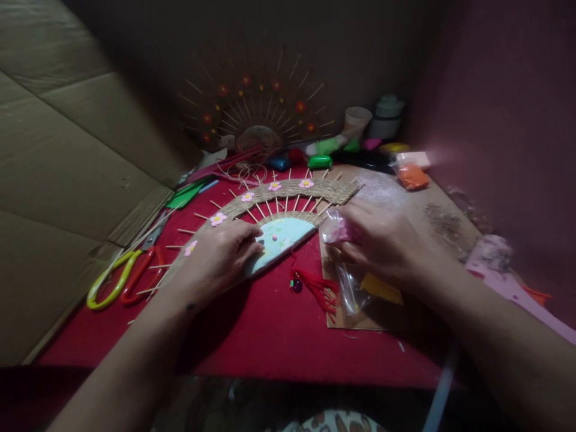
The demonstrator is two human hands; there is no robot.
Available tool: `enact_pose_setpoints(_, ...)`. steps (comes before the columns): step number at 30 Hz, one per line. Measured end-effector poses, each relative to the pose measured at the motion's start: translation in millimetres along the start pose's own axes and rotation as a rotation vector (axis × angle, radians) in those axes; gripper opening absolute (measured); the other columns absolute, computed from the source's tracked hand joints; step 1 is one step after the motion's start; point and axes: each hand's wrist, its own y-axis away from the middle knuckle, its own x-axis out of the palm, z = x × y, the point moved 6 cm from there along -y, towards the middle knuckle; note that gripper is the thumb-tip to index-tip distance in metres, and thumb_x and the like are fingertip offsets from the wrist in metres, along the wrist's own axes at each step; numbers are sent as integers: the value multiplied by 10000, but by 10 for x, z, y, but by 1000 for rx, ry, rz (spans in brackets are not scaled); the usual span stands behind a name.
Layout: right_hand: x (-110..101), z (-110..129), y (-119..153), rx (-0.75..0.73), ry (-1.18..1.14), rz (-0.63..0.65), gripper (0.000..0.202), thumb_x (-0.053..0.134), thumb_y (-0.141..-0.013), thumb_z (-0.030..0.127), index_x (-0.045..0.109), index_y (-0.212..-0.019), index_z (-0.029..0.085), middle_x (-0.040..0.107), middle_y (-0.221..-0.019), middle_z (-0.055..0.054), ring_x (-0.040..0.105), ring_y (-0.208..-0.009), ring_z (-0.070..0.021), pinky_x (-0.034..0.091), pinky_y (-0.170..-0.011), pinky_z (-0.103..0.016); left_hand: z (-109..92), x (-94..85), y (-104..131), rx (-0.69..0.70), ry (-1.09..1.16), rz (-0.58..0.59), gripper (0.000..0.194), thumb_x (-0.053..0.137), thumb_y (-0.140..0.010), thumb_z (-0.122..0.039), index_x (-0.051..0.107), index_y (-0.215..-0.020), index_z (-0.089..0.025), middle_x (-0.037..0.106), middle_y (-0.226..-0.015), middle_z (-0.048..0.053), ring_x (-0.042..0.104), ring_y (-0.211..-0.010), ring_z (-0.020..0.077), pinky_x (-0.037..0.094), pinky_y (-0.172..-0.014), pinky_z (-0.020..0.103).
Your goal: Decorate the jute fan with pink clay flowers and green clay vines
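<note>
A half-round craft fan of thin sticks with a woven straw band (292, 191) lies on the red table. Pink felt-like flowers (275, 186) with yellow centres dot the band. A pale blue half-disc (290, 234) at its base bears a small pink dot. My left hand (225, 252) lies over the fan's left part, fingers curled and pinched at the half-disc's edge; anything between them is hidden. To the right, my right hand (378, 234) grips a clear plastic packet (332, 227) with something pink inside. A red tassel (315, 288) with a dark bead lies below the half-disc.
Scissors (130, 276) with yellow and red handles lie left. A cardboard sheet (335, 318) under my right hand carries a plastic bag (353, 291). Behind are a second fan (258, 114), coloured packets (320, 162), a cup (357, 123) and cardboard walls (81, 162).
</note>
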Motion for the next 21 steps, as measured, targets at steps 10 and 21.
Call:
enact_pose_setpoints(10,2,7,12,-3,29,-18,157,530,-759,192,617,-881,146,588,-732,-57,504,-652,-174,371,-585,-299,-47,-36,9,38,20,-99,249,458,-877,-293,658,-772,-188,666,-702,68,560,-602,162,381,-542,293)
enact_pose_setpoints(21,11,12,-1,-22,45,-25,131,533,-753,190,608,-844,133,539,-681,-39,453,-620,-163,358,-584,-297,-37,-39,-4,-26,49,-87,201,491,-861,-277,651,-858,-155,670,-787,70,585,-670,163,405,-595,271)
